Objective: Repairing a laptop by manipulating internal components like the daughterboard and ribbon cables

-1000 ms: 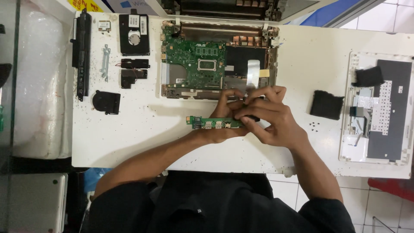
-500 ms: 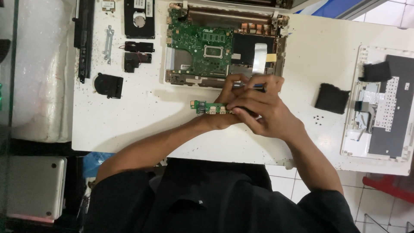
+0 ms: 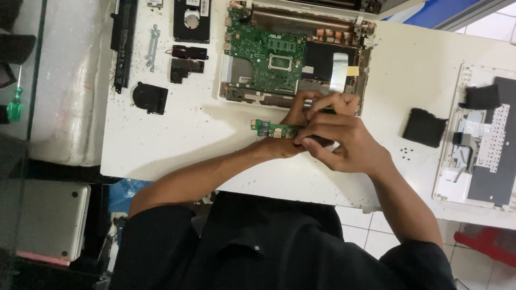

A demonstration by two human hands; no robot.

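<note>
Small green daughterboard (image 3: 270, 128) on white table (image 3: 188, 139), before opened laptop base with green motherboard (image 3: 293, 56); round black fan (image 3: 149, 98) left of base; white keyboard panel (image 3: 478, 142) far right; black foam pad (image 3: 424, 127) between.

Your white table (image 3: 177, 145) carries a black fan (image 3: 150, 98), a metal bracket (image 3: 152, 47) and a black foam pad (image 3: 424, 127).

White table (image 3: 204, 134) carries opened laptop base (image 3: 294, 59), black fan (image 3: 150, 98), keyboard panel (image 3: 484, 145), black pad (image 3: 424, 127).
</note>
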